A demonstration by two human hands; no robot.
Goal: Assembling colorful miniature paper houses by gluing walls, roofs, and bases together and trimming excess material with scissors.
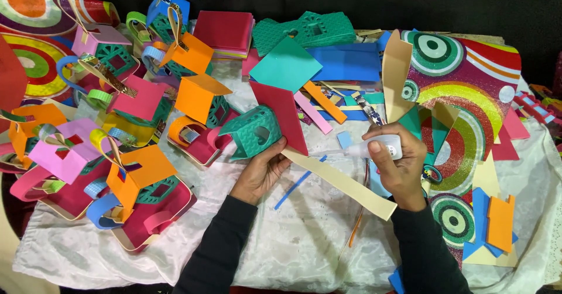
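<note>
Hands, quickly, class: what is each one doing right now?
Left hand: fingers closed on the teal foam house with its red roof.
Right hand: closed around a white glue bottle.

free: white cloth (304,241) near edge | blocked: foam houses (134,177) left, glitter sheets (468,107) right, likely scraps behind

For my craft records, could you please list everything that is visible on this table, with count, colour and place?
small foam house: one, teal with red roof, centre, in left hand
glue bottle: one, white, in right hand
beige strip: one, under both hands
finished houses: many, mixed colours, left side
teal square: one, top centre
red sheets: one stack, top centre
blue sheet: one, top centre
glitter sheet: one, circle pattern, right
white cloth: one, covering the table
left hand: one, dark sleeve
right hand: one, dark sleeve
</note>
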